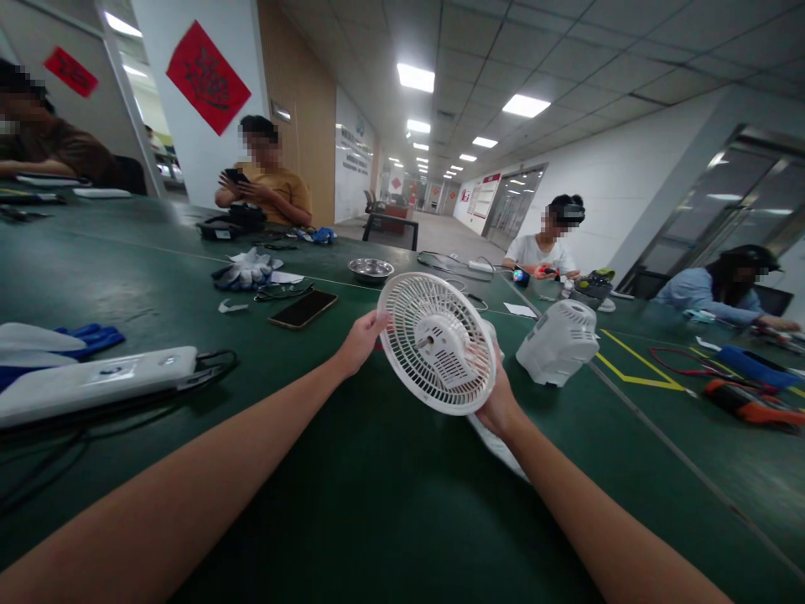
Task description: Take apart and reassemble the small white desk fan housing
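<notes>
Our fingers [372, 324] are clamping a round white plastic fan grille [439, 342]
Left hand [360, 342] and right hand [498, 403] are holding opposite edges

I'm in what looks like an office-slash-workshop — ceiling light panels [416, 77], glass doors [698, 222] and a black chair [391, 221] around, but this big green worktable [377, 512] has work gloves [245, 270] and an orange-and-black gadget [755, 406] lying on it.

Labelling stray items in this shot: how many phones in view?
2 visible: a dark phone flat on the green table, left of the left hand; another phone held by the person in the orange-yellow shirt. The fan grille could hide more.
</notes>
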The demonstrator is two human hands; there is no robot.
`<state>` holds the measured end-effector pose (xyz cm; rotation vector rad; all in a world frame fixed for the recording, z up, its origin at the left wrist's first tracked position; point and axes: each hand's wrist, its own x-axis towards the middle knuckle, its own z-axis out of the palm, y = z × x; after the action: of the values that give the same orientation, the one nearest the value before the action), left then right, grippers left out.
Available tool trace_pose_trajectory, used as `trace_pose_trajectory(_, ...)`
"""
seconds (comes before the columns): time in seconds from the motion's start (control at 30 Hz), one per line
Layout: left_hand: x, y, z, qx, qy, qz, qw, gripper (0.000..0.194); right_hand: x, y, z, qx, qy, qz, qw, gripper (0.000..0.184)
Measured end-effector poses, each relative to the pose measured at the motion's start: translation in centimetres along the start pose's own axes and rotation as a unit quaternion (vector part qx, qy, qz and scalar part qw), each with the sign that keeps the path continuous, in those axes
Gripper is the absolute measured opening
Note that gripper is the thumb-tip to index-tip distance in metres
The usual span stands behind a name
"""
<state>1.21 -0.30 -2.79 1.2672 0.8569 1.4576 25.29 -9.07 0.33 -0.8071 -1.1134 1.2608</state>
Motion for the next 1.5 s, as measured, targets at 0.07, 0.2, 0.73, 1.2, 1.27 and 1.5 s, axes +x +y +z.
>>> trace_pose_trajectory(0.07, 0.4, -0.2, -0.6, -0.065, -0.004, -0.051, 0.997, 0.058, 0.1, -0.5, -0.3, -0.061, 0.032, -0.043, 0.997, 0.067)
trace_pose_trajectory(0.2, 0.7, -0.1, -1.9, -0.119, -0.1, -0.166, 0.974, 0.078, 0.0, -1.4, -0.5, -0.154, 0.032, -0.084, 0.984, 0.072)
trace_pose_trajectory(0.73, 0.4, 0.7, -2.2, -0.189, -0.173, -0.368, 0.894, 0.03, 0.1, -0.2, -2.4, -0.515, -0.15, -0.241, 0.809, 0.091)
trace_pose_trajectory(1.2, 0.6, 0.6, -1.7, -0.133, -0.104, -0.327, 0.93, 0.017, 4.3, 0.3, -7.5, -0.566, 0.066, -0.206, 0.796, 0.072)
trace_pose_trajectory(1.27, 0.7, 0.4, -1.8, -0.128, -0.099, -0.325, 0.932, 0.016, 4.4, 0.5, -7.8, -0.554, 0.077, -0.185, 0.808, 0.077)
trace_pose_trajectory(1.5, 0.4, 0.8, -1.5, -0.132, -0.096, -0.323, 0.932, 0.014, 4.6, 0.6, -8.8, -0.486, 0.115, -0.11, 0.859, 0.088)
